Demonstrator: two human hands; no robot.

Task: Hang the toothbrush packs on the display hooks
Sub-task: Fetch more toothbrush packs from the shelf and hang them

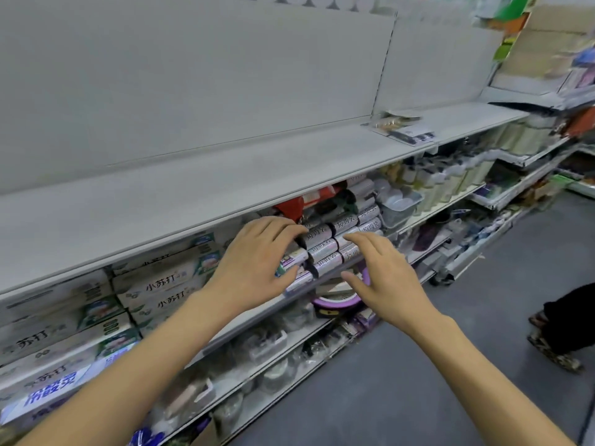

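grey metal shelving with a plain back panel runs along a grey floor.

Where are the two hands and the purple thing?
left hand (257,265): head view, back of the hand.
right hand (383,272): head view, back of the hand.
purple ring (335,302): head view, front rim.

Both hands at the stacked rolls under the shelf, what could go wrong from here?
1. The left hand is on the stacked rolls at the shelf edge; nudging could topple some.
2. The only pack in view lies on the upper shelf, untouched; neither hand holds one.
3. The right hand hovers open.
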